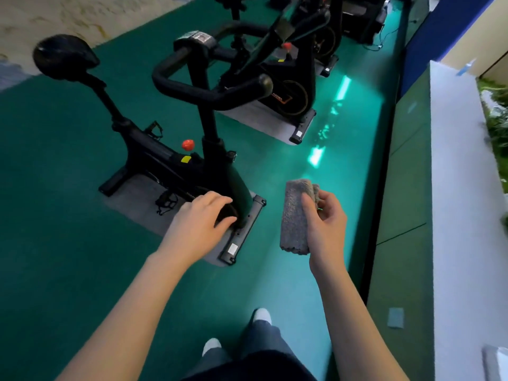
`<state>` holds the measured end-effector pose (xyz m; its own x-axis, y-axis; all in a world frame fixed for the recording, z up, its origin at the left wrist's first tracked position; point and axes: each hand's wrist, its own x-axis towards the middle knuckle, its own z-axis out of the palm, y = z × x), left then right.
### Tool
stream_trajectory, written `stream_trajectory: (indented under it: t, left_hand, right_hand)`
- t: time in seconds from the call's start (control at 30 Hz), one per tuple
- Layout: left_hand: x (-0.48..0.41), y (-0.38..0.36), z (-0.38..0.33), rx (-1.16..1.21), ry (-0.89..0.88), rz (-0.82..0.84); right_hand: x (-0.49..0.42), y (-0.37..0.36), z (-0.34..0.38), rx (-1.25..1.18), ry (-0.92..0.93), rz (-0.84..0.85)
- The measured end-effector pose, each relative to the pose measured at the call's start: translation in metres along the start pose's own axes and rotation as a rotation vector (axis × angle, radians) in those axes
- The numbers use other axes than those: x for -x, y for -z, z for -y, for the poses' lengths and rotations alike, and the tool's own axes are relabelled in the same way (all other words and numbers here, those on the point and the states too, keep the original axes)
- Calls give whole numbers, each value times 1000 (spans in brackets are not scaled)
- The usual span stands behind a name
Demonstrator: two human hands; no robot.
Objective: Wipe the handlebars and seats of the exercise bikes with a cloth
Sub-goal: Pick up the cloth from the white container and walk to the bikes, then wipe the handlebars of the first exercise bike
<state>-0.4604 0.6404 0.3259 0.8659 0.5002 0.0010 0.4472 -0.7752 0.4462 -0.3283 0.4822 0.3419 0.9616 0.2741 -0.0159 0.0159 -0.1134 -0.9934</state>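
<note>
The cloth is a grey, fuzzy thing folded into a long pad, and it stands up tall in the right hand. That hand is closed on it, with the thumb on the front and the fingers curled round the back edge. The cloth touches no bike; it hangs in the air over the green floor. The handlebars of the near bike lie up and to the left of the right hand, well apart from it, farther from the body. They make a black loop, and the closest bar runs mostly side to side, with its round end pointing toward the cloth side. So I think the cloth hand must go forward and left to reach that end first. The seat is much farther left, past the handlebars. The left hand is out in front too, empty, fingers a little apart and bent. It looks to be over the bike's front foot, but I cannot tell if it touches it. It sits more under the handlebars than the right hand does. A second bike stands behind the first one.
</note>
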Motion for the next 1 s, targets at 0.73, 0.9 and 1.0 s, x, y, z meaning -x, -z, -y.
stream_trajectory:
  t: [0.73, 0.9, 1.0]
  left_hand:
    - [-176, 107, 71, -74, -287, -153]
    - [-209, 112, 89, -1, -480, -61]
    - [-225, 118, 101, 54, -628, 30]
  right_hand:
    - [-107, -93, 47, -108, 43, -101]
    - [-99, -115, 62, -82, 118, -292]
    - [-90, -139, 76, -47, 198, -458]
